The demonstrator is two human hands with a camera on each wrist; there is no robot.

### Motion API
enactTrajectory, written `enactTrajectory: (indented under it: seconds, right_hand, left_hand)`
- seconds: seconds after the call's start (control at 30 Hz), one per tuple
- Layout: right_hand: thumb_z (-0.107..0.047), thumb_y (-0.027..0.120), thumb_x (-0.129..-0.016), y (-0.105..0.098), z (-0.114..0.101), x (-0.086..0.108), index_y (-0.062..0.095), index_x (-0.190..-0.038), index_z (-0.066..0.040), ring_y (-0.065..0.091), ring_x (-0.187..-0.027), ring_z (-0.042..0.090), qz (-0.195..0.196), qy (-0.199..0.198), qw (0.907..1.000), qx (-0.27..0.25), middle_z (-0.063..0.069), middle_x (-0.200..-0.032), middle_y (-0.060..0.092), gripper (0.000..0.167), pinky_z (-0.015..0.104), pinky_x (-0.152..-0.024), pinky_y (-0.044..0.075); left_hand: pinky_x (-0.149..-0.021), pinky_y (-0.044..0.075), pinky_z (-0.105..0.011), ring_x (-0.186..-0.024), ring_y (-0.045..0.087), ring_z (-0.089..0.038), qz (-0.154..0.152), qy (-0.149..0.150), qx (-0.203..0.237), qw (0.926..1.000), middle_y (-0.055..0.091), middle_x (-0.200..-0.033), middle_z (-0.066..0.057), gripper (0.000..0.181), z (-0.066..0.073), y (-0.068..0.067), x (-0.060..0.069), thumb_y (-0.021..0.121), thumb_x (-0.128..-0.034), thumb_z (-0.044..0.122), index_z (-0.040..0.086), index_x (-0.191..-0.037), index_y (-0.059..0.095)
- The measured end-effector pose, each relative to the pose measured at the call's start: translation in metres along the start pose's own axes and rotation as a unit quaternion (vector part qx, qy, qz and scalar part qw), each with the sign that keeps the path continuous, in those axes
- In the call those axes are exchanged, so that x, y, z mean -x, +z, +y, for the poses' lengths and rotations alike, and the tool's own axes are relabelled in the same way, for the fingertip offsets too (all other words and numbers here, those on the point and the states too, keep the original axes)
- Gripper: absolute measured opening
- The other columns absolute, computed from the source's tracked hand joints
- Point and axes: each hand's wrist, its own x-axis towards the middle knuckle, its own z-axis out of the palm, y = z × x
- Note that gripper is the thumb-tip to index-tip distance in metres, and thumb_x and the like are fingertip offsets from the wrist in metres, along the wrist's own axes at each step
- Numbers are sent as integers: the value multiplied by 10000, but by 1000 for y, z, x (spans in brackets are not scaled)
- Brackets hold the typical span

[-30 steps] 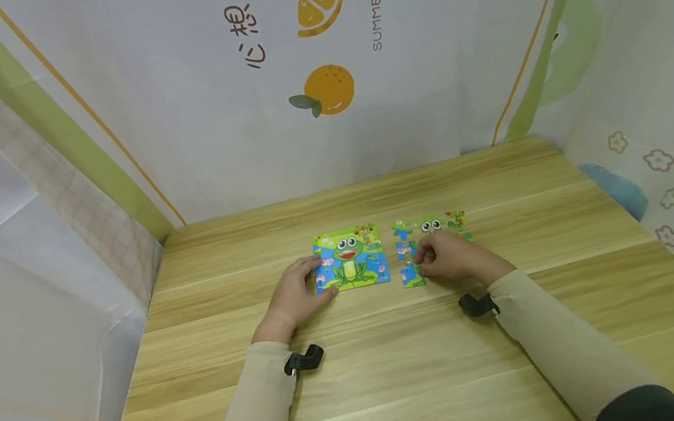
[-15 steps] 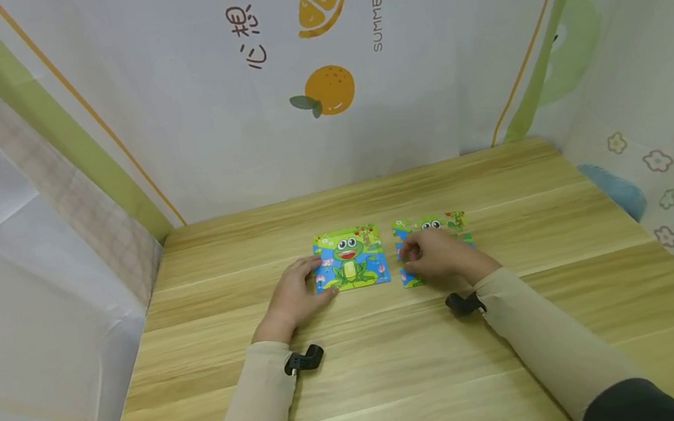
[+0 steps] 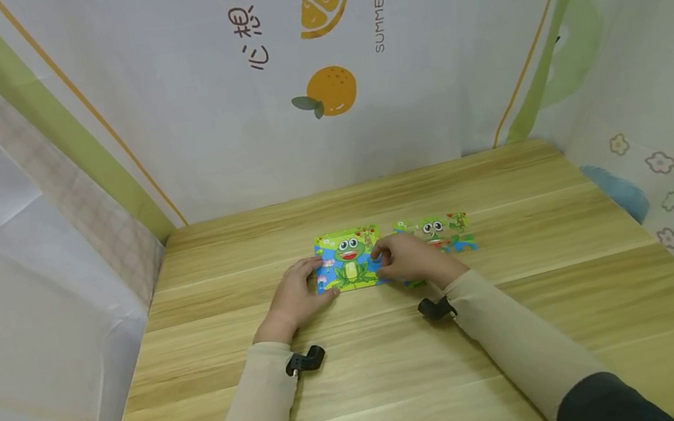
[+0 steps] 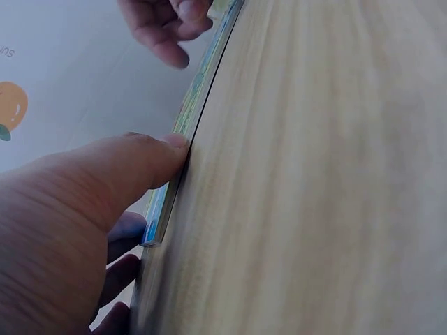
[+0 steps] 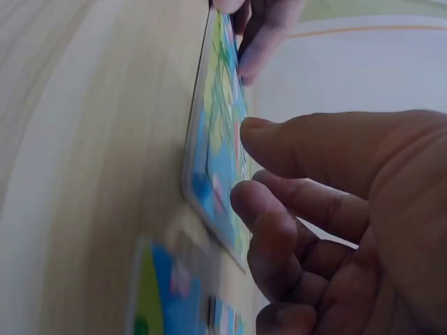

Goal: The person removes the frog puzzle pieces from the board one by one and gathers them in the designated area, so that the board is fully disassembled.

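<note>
A square frog jigsaw puzzle lies flat on the wooden table. My left hand holds it at the left side, its thumb against the near edge and the other fingers around the corner. Over the puzzle's right edge is my right hand. In the right wrist view its thumb and bent fingers stand apart, with nothing seen between them. Right of the puzzle lie several loose frog pieces, spaced in rows and partly hidden by the right hand. One loose piece shows close up in the right wrist view.
The wooden table stretches around the puzzle on every side. A white curtain printed with oranges hangs behind its far edge, with more printed curtains left and right. A small black camera sits on each wrist.
My right hand has moved left, from over the loose pieces to the right edge of the puzzle. The loose pieces at the right show more now. My left hand has stayed in place.
</note>
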Motion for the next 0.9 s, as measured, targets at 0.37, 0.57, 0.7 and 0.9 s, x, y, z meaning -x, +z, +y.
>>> enactTrajectory:
  seconds: [0.37, 0.57, 0.7, 0.9]
  right_hand:
    - [-191, 783, -947, 17, -13, -14, 717, -1268, -79, 591, -736, 156, 0, -30, 9999, 104, -12, -860, 642, 347, 293, -656, 534]
    - [-167, 752, -949, 24, -14, -15, 714, -1293, -118, 569, -695, 152, 8, 121, 9999, 46, -3, -835, 638, 350, 299, -621, 503]
    - [-160, 748, -963, 26, -15, -16, 707, -1294, -110, 574, -702, 151, 11, 95, 10000, -16, -2, -839, 644, 337, 299, -627, 506]
    - [-177, 770, -963, 27, -19, -16, 702, -1282, -104, 587, -779, 167, 34, 136, 9998, 139, 3, -907, 636, 335, 318, -701, 531]
  left_hand:
    - [-1236, 347, -491, -1483, 413, -336, -15, -22, 41, 10000, 498, -1577, -68, 738, -1, 2, -1, 852, -886, 381, 69, -1492, 570]
    - [-1233, 353, -487, -1478, 422, -335, 11, 33, 89, 10000, 507, -1569, -75, 733, -2, 2, -1, 859, -884, 358, 58, -1488, 571]
    - [-1232, 356, -484, -1474, 427, -335, 37, 25, 123, 9999, 512, -1563, -80, 731, -1, 2, -1, 860, -884, 355, 51, -1483, 574]
    - [-1230, 358, -492, -1476, 424, -344, 18, 0, 117, 9999, 509, -1565, -83, 735, 0, 1, 1, 856, -889, 366, 49, -1487, 570]
